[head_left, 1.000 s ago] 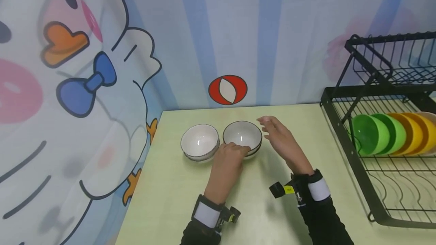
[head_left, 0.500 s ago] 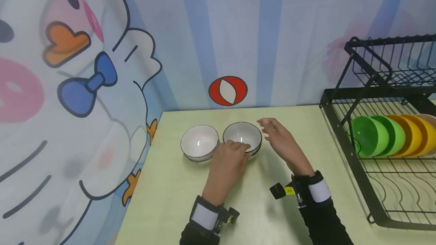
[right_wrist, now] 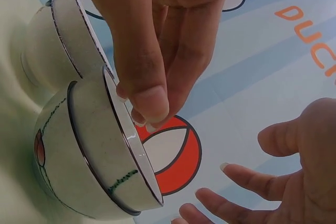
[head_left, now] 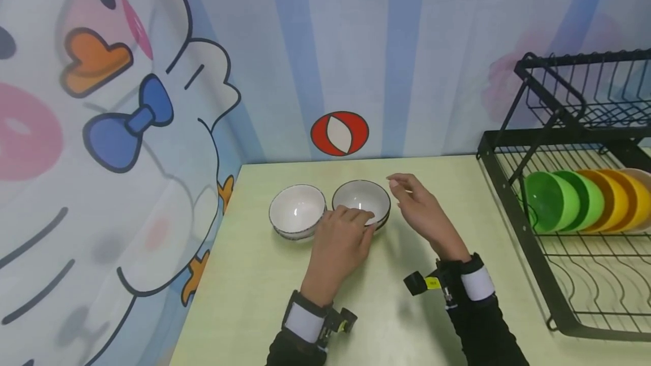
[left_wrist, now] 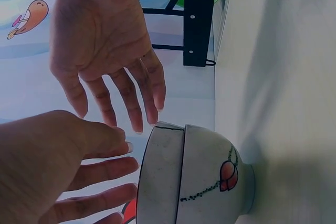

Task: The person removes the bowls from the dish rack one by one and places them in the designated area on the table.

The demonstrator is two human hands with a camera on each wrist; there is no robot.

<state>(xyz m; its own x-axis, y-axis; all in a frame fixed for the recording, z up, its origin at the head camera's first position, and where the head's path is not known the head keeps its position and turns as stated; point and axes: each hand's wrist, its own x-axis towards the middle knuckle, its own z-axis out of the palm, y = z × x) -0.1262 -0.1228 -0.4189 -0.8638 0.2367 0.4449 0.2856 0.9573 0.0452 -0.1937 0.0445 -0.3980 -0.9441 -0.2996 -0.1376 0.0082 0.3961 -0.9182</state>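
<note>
Table: pale yellow-green. Near its far left corner, left stack: white bowls, dark rims. Right stack, near the far edge: likewise white, dark-rimmed; lower bowl with red motif and dotted green line. Rack: black; in it, two green bowls, two yellow-orange bowls. Wall: pale blue, darker blue stripes, red-and-white oval. Sleeves: black.

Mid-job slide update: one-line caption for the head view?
Left hand over the near rim of a white bowl stack, right hand open alongside, black dish rack at right.
</note>
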